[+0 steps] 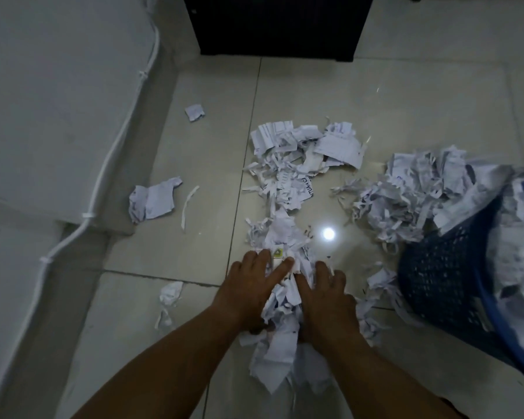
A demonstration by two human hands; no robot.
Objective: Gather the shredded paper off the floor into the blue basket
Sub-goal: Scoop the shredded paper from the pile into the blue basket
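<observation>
White shredded paper lies across the tiled floor in a long trail (288, 182) running from the middle of the view toward me. My left hand (248, 288) and my right hand (324, 300) press in from both sides on the near clump of shreds (282, 313), fingers spread and partly buried in the paper. The blue basket (454, 285) lies tilted at the right, its open mouth heaped with shredded paper (430, 195) that spills onto the floor beside it.
Loose scraps lie to the left: a crumpled sheet (153, 202), a small piece (194, 111), a thin strip (189, 207) and a scrap (170, 293). A dark cabinet (279, 25) stands at the back. A white cable (103, 176) runs along the left wall's base.
</observation>
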